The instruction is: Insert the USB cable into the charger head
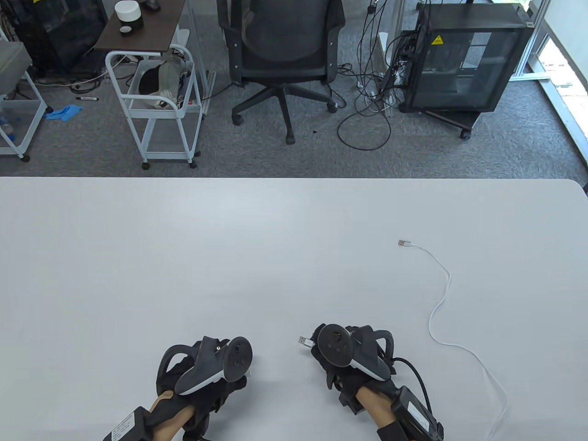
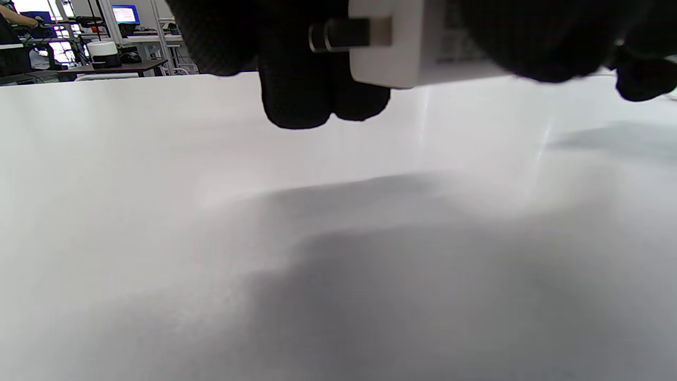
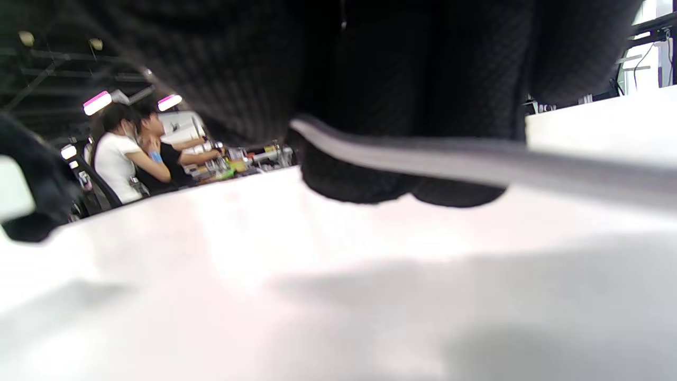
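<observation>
Left hand is gripping the charger, right hand is pinching the plug; I'm aligning them next, near the tabletop's front edge.

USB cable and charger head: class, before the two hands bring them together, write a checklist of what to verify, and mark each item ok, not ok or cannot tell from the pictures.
1. Right hand holds the USB cable near its plug: ok, the plug sticks out past the fingers.
2. Left hand holds the charger head: ok, the left wrist view shows the white block gripped.
3. Plug points toward the left hand: ok.
4. Charger's port faces the plug: cannot tell, the port is hidden.
5. Plug already seated: not ok, the hands are apart.
6. Cable slack lies free on the table: ok, the far end lies loose.
</observation>
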